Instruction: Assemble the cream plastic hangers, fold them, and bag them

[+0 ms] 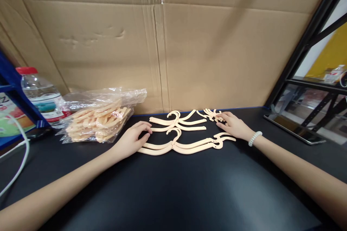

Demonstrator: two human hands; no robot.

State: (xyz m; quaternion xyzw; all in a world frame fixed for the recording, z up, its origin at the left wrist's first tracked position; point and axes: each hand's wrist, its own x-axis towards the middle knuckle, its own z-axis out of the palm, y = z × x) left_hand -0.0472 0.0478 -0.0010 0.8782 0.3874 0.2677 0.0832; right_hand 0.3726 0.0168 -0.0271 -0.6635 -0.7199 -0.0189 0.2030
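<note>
The beige hangers (191, 151) lay on the black counter (173, 195) between the hands. The left hand (132, 139), its grip loosely spread, overlapped the nearest hanger's left end; the right hand (235, 125) was at the small beige pieces (210, 113) (whether its grip pinched one, I could not tell).

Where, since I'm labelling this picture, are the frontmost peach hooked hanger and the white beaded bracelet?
Frontmost peach hooked hanger (172, 146), head view: its central joint.
White beaded bracelet (254, 138), head view: beads along its middle.
</note>
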